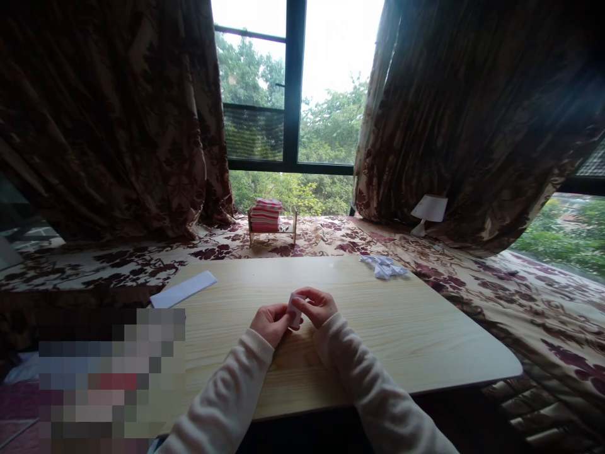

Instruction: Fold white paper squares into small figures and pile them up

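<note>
A small piece of folded white paper (295, 310) is held upright between both hands, above the middle of the light wooden table (401, 340). My left hand (273, 323) pinches its lower left side. The fingers of my right hand (316, 306) close on its upper right side. Part of the paper is hidden behind the fingers.
A long folded white strip (183, 289) lies at the table's left edge. Several folded white papers (385, 267) sit at the back right corner. Beyond the table are a small rack (273, 236) with striped cloths (266, 215) and a white lamp (429, 209). The lower left is pixelated.
</note>
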